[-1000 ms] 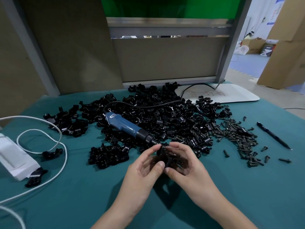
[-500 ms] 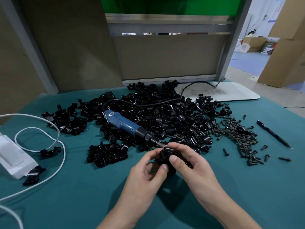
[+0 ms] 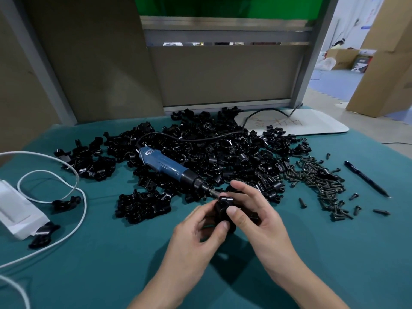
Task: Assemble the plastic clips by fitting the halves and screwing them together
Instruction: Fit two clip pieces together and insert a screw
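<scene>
Left hand (image 3: 196, 233) and right hand (image 3: 256, 221) both pinch the black clip (image 3: 224, 204) over the teal cloth (image 3: 111, 253), thumbs pressing, likely to seat its halves together (blue screwdriver (image 3: 169, 168) lies just behind, tip near, ready).

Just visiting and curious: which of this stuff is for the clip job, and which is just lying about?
For the job: clip, held in left hand and right hand; clip pile; screws; screwdriver.

Lying about: pen; cable; white box; board.

One screwdriver (image 3: 165, 165), one pen (image 3: 365, 178); clip halves (image 3: 223, 157), screws (image 3: 321, 179) too many to count.
</scene>
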The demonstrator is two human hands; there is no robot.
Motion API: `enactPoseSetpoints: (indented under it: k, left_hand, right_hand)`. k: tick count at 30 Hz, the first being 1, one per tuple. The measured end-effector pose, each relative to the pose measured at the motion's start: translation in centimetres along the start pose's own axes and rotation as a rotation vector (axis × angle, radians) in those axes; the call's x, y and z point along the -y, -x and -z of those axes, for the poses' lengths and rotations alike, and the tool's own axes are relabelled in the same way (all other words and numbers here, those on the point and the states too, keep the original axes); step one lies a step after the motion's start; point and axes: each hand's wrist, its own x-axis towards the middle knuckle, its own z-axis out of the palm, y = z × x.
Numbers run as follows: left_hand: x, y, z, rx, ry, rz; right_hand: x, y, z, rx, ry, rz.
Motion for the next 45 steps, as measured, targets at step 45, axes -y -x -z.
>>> enactPoseSetpoints:
  k: [45]
  left_hand:
    - [-0.3,-1.3,-3.7,-0.021,-0.039,-0.081]
  right_hand:
    - [0.7,0.4,2.3,-0.085,-0.294,-0.260]
